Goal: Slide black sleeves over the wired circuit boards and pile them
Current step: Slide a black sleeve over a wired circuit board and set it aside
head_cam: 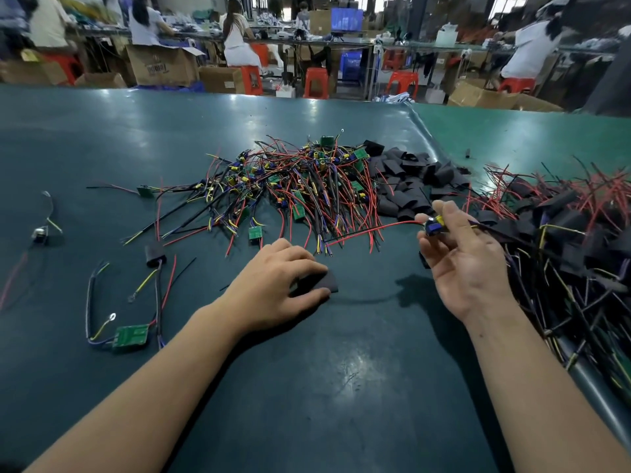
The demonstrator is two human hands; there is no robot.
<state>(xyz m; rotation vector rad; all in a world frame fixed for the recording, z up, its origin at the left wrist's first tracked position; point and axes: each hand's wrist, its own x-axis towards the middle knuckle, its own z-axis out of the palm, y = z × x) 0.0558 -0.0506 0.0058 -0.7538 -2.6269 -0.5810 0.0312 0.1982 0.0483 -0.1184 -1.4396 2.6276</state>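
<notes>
Green table (pixel 307 387) — sleeve (pixel 319 281) (flat, crosswise)

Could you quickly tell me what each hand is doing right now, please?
Left hand: fingers curled over a black sleeve on the table, gripping it.
Right hand: raised, pinching a wired circuit board at its fingertips.

Two bare forearms, no sleeves, left hand (pixel 283 281), right hand (pixel 467 264), no jewellery

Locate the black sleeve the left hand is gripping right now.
In the head view, the black sleeve lies on the green table, centre foreground, under the left hand, just near of the unsleeved board pile.
</notes>
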